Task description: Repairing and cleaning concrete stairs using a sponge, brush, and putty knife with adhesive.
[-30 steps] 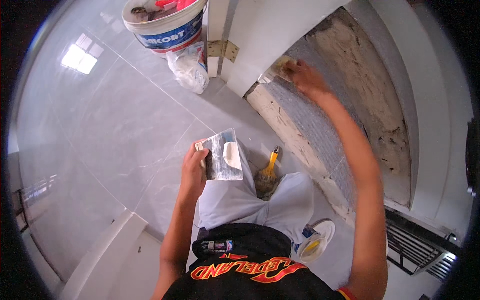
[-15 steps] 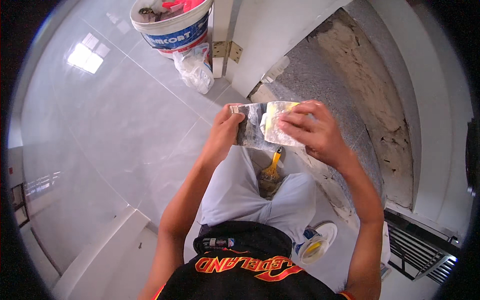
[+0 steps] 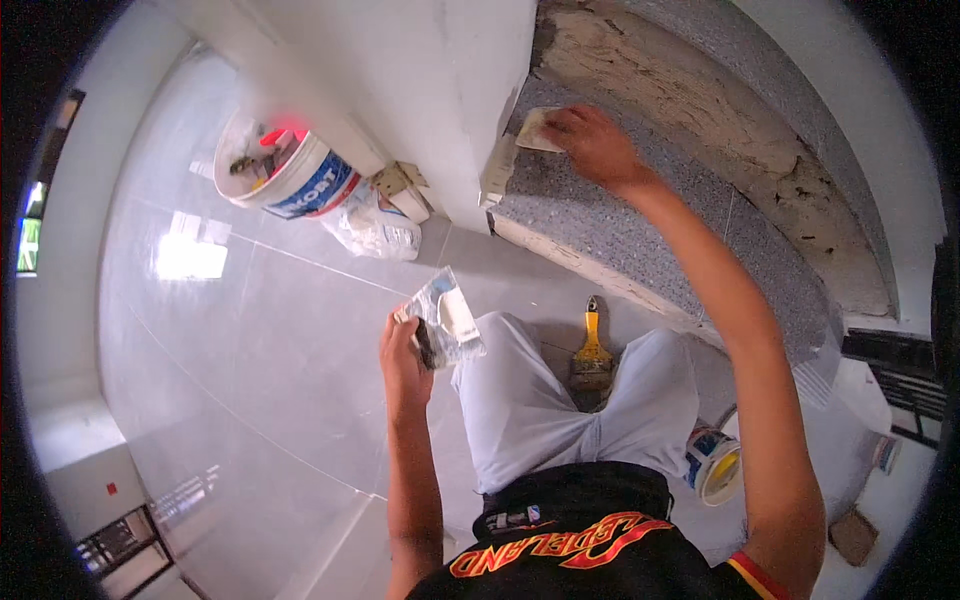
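Note:
My left hand [image 3: 405, 365] grips a flat putty-smeared plate [image 3: 452, 318] by its dark edge, held out over the tiled floor left of my knees. My right hand [image 3: 598, 148] reaches far forward with a pale, flat putty spreader [image 3: 540, 130] pinched in its fingers. The spreader is next to the edge of the white panel [image 3: 455, 110], above the speckled grey step [image 3: 640, 225]; whether it touches the panel I cannot tell. A yellow-handled paintbrush [image 3: 592, 350] lies on the floor between my legs.
At the far left stands a white and blue bucket [image 3: 310, 185] with red and other items inside, beside a crumpled plastic bag [image 3: 385, 232]. A small tub [image 3: 715, 475] is by my right thigh. Rough bare plaster [image 3: 690, 110] runs along the step's riser.
My hands have parted. The right carried the spreader away from the plate, forward to the panel edge; the left lowered the plate and turned it. The view has shifted too.

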Tool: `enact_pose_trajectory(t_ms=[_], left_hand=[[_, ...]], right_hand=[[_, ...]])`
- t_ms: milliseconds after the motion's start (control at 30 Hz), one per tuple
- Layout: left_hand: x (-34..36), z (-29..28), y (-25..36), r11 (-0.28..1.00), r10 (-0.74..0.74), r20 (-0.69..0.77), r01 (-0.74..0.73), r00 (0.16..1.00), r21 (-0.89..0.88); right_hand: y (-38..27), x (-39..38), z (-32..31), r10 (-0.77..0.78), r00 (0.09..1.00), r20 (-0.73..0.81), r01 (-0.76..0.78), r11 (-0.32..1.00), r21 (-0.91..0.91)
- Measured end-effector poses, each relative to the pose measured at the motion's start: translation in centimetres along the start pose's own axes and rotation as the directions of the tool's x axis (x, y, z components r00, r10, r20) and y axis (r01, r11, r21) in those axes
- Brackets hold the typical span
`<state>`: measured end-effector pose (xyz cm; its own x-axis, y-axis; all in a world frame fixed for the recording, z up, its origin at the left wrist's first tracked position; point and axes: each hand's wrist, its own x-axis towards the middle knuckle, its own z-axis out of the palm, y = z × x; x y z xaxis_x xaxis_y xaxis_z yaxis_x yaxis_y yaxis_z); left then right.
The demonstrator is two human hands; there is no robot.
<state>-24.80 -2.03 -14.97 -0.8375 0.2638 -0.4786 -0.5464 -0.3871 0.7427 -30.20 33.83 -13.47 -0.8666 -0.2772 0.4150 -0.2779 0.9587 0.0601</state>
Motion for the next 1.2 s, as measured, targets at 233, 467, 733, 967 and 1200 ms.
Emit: enact_pose_trajectory(t_ms=[233,467,733,967,1200], left_hand=[[-0.4,-0.2,-0.8,0.997,-0.041,-0.053,0.037,0.998,-0.071],[0.0,-0.2,-1.3,0.998,0.028,0.034,-0.030,0.999,0.048],[0.7,1.5,-1.8,0.995,-0.072,0.100,0.079,0.992,-0.067],[2.5,4.1,-2.7,0.988,-0.099,0.148,0.115,0.984,-0.099],[3.0,5.3,-3.2,0.971,-0.167,0.210,0.198,0.963,-0.133]], right_hand=[[-0.5,1.3,2.8,-0.050,0.985,0.167,0.037,0.996,0.078],[2.0,4.1,1.2,-0.198,0.975,0.104,0.209,0.972,-0.104],[3.7,4.5,4.0,0.117,0.965,0.234,-0.110,0.993,-0.044],[-2.9,1.0,-4.9,0.073,0.939,0.335,-0.120,0.985,0.121],[-11.1,-7.9,-9.5,-0.119,0.991,0.065,0.086,0.921,0.381]])
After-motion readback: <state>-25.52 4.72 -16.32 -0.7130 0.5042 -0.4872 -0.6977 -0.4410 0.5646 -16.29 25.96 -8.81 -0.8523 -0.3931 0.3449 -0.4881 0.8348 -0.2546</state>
